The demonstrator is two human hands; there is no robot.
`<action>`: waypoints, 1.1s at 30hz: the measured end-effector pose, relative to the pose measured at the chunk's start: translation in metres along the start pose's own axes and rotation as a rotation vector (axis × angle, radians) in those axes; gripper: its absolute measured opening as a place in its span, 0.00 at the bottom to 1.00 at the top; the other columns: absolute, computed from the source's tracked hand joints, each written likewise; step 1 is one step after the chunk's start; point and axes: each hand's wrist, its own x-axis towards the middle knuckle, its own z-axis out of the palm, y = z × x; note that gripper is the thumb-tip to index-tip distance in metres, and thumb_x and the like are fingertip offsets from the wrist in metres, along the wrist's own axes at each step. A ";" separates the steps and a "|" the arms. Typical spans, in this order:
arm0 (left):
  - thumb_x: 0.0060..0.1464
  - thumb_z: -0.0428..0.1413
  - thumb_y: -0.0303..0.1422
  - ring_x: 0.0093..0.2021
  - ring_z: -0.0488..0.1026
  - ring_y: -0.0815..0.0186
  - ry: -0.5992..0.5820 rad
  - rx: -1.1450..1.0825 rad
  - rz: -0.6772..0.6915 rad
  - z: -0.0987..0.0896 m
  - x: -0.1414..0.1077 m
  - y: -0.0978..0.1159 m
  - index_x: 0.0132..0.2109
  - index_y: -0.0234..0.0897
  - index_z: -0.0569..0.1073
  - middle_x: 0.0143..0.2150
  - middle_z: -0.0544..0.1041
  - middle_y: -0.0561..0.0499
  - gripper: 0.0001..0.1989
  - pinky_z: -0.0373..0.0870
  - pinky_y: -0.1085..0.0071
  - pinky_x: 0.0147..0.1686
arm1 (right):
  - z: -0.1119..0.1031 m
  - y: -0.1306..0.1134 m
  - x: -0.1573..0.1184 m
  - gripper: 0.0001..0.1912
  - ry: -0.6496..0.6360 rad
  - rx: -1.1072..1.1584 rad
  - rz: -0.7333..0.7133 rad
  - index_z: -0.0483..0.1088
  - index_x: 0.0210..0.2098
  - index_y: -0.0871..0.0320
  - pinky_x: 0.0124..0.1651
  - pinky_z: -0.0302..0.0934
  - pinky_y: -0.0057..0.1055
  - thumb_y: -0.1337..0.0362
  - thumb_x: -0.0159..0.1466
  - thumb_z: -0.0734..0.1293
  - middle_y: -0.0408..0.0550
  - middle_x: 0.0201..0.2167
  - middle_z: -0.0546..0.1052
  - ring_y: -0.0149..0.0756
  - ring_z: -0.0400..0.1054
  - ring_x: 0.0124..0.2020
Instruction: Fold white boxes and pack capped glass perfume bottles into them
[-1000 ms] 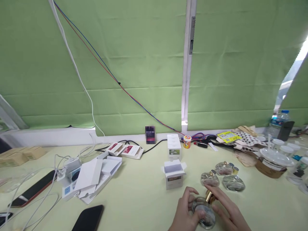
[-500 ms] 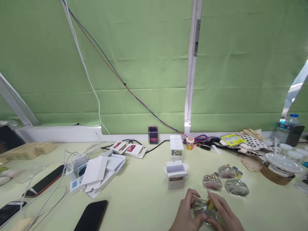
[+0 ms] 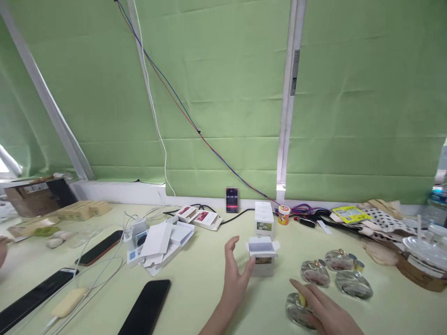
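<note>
My left hand (image 3: 234, 274) is open, thumb and fingers apart, just left of a small white box (image 3: 264, 268) whose top flaps stand up. The thumb tip is at or very near the box's left side; contact is hard to tell. At the lower right my right hand (image 3: 324, 309) is closed on a clear glass perfume bottle (image 3: 296, 311) with a gold-coloured cap. Beyond it on the table lie more perfume bottles: one with a gold neck (image 3: 315, 273), one behind it (image 3: 338, 260) and one to the right (image 3: 354, 284).
White boxes (image 3: 264, 214) stand in a row behind the open box, beside a small orange tub (image 3: 283, 216). Torn white packaging (image 3: 164, 244), a black phone (image 3: 145, 307) and white cables lie leftward. A lidded cup (image 3: 424, 263) is at right. Another person's hand (image 3: 2, 249) shows at the left edge.
My left hand has let go of the perfume bottle and moved left and forward to the open white box. My right hand still holds the bottle. The camera view has turned left.
</note>
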 end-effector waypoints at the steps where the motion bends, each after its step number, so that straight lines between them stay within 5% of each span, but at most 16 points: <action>1: 0.52 0.58 0.33 0.62 0.55 0.52 -0.064 -0.017 -0.040 0.000 0.004 -0.003 0.58 0.39 0.57 0.59 0.60 0.41 0.28 0.52 0.51 0.60 | -0.006 -0.004 0.008 0.25 -0.025 -0.010 -0.024 0.66 0.54 0.47 0.35 0.70 0.23 0.72 0.60 0.57 0.47 0.44 0.79 0.38 0.76 0.41; 4: 0.47 0.60 0.28 0.61 0.57 0.52 -0.194 -0.068 -0.089 0.005 0.007 -0.015 0.58 0.39 0.58 0.60 0.62 0.42 0.32 0.53 0.54 0.60 | -0.034 -0.016 0.036 0.24 -0.026 0.039 -0.073 0.66 0.55 0.50 0.40 0.69 0.26 0.72 0.62 0.56 0.51 0.45 0.78 0.39 0.75 0.44; 10: 0.53 0.51 0.26 0.50 0.68 0.59 -0.342 -0.077 -0.117 0.010 -0.009 -0.024 0.57 0.40 0.62 0.55 0.69 0.45 0.23 0.62 0.60 0.54 | -0.088 -0.046 0.096 0.22 0.161 0.224 -0.053 0.59 0.59 0.46 0.47 0.66 0.29 0.65 0.66 0.57 0.48 0.50 0.73 0.37 0.70 0.48; 14: 0.54 0.51 0.29 0.50 0.68 0.59 -0.348 -0.043 -0.133 0.005 -0.019 -0.020 0.58 0.40 0.62 0.56 0.68 0.44 0.23 0.62 0.62 0.54 | -0.083 -0.048 0.123 0.24 0.199 0.591 0.220 0.60 0.59 0.49 0.45 0.67 0.34 0.57 0.63 0.62 0.49 0.50 0.73 0.40 0.71 0.44; 19: 0.54 0.52 0.29 0.49 0.69 0.59 -0.288 -0.094 -0.186 0.003 -0.018 -0.018 0.61 0.41 0.58 0.56 0.68 0.44 0.27 0.63 0.63 0.53 | -0.066 -0.037 0.135 0.37 0.012 1.175 0.522 0.57 0.61 0.53 0.35 0.69 0.34 0.52 0.55 0.70 0.49 0.41 0.75 0.40 0.73 0.35; 28: 0.55 0.54 0.31 0.54 0.66 0.58 -0.262 -0.165 -0.224 0.004 -0.011 -0.024 0.64 0.44 0.48 0.52 0.69 0.45 0.34 0.58 0.57 0.57 | -0.081 -0.033 0.135 0.40 0.021 1.236 0.575 0.58 0.60 0.53 0.36 0.68 0.36 0.51 0.52 0.72 0.47 0.38 0.74 0.40 0.73 0.35; 33: 0.55 0.55 0.35 0.61 0.56 0.52 -0.096 -0.034 0.027 0.000 -0.012 -0.023 0.61 0.42 0.54 0.60 0.59 0.41 0.29 0.53 0.52 0.59 | -0.083 -0.034 0.135 0.41 -0.022 1.208 0.542 0.58 0.60 0.53 0.35 0.67 0.34 0.48 0.51 0.72 0.46 0.37 0.75 0.38 0.72 0.33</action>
